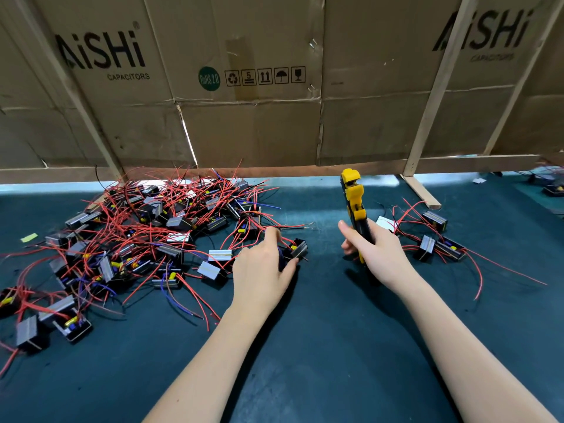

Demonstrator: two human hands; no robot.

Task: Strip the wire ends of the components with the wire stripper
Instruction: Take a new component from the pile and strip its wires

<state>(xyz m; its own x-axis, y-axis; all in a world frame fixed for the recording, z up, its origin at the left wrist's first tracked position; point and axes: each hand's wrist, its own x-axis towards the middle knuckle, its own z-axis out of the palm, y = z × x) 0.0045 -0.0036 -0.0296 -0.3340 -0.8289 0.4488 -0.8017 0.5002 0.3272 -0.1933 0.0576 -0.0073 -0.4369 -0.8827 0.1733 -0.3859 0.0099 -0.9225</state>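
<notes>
My left hand (262, 264) grips a small black component (297, 248) with red wires at the right edge of a big heap of like components (146, 227) on the dark green mat. My right hand (372, 251) holds the yellow and black wire stripper (354, 199) by its handles, upright, jaws pointing away from me. The stripper stands apart from the held component, about a hand's width to its right. The component's red wires (287, 227) trail off past my left fingers toward the heap.
A small group of components (433, 239) with red wires lies right of my right hand. A cardboard wall (250, 87) on a wooden frame closes off the back of the mat. A wooden foot (421, 190) of that frame juts onto the mat at the right.
</notes>
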